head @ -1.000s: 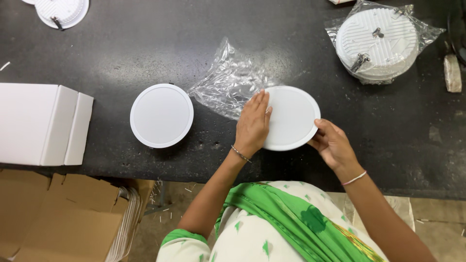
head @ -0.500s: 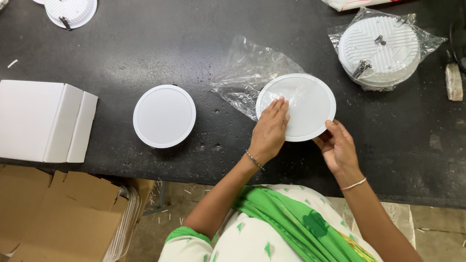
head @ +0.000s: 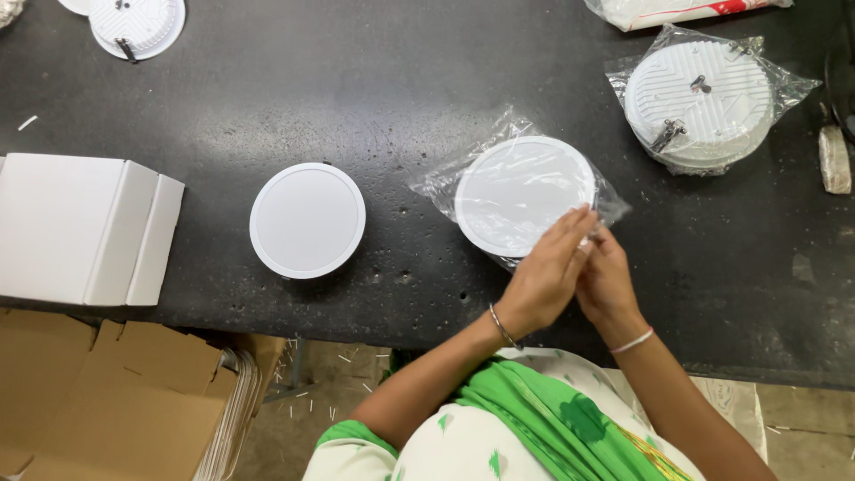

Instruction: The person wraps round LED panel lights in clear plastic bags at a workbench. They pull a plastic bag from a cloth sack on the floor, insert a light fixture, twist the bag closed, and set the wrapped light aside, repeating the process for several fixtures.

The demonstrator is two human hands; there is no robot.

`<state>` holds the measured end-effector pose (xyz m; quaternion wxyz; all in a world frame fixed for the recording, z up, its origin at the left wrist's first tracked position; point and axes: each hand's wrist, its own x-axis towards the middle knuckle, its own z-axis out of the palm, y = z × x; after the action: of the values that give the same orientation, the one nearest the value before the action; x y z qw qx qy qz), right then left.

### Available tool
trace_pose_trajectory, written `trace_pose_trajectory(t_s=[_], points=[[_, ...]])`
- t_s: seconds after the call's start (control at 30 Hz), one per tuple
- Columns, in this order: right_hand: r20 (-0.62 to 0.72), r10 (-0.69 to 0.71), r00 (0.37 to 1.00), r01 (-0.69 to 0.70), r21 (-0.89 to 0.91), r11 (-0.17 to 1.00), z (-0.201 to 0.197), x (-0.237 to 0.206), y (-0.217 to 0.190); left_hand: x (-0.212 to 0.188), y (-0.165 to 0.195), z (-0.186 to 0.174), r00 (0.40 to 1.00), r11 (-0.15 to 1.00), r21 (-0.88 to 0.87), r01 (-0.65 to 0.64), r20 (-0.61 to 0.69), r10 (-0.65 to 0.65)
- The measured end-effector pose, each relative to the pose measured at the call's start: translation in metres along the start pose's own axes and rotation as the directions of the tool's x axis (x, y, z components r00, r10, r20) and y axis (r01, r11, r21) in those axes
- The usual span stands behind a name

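Round white lamp (head: 521, 194) sits inside its clear bag (head: 445, 178); left hand (head: 543, 276) and right hand (head: 606, 281) pinch the bag's edge together, which could tear if tugged

A dark, speckled desk (head: 427, 98) carries a row of round white lamps. One bare lamp disc (head: 307, 220) lies face up near the front edge, a bagged lamp disc (head: 521, 191) beside it. A second bagged lamp (head: 699, 105) lies back-side up at the right, another upturned lamp (head: 135, 24) at the far left corner. A white cardboard box (head: 80, 229) sits at the left edge.
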<state>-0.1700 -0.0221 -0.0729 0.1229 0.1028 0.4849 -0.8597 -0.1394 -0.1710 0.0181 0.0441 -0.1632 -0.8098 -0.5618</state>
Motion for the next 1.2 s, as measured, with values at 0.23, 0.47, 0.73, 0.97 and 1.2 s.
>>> trace_pose_trajectory(t_s=[0.23,0.47,0.73,0.97,1.2], points=[[-0.005,0.082,0.997,-0.081,0.102,0.992,-0.003,0.022,0.017,0.007,-0.011,-0.024,0.957,0.979,-0.199,0.052,0.291,0.009],[0.049,0.165,0.985,-0.17,0.119,0.978,0.001,0.018,0.018,0.157,-0.102,-0.056,0.882,0.783,0.433,-0.447,0.359,0.305],[0.111,0.213,0.971,-0.176,-0.274,0.945,0.0,0.002,-0.008,0.191,-0.121,-0.035,0.722,0.81,0.48,-0.338,0.684,-0.104],[-0.077,-0.05,0.996,0.027,-0.275,0.961,-0.031,-0.014,-0.052,0.176,-0.124,-0.083,0.979,0.944,0.33,-0.019,0.197,-0.049],[0.134,0.241,0.961,-0.212,-0.2,0.957,-0.03,0.027,-0.028,0.07,-0.144,-0.108,0.909,0.884,0.293,0.363,-0.321,-0.267]])
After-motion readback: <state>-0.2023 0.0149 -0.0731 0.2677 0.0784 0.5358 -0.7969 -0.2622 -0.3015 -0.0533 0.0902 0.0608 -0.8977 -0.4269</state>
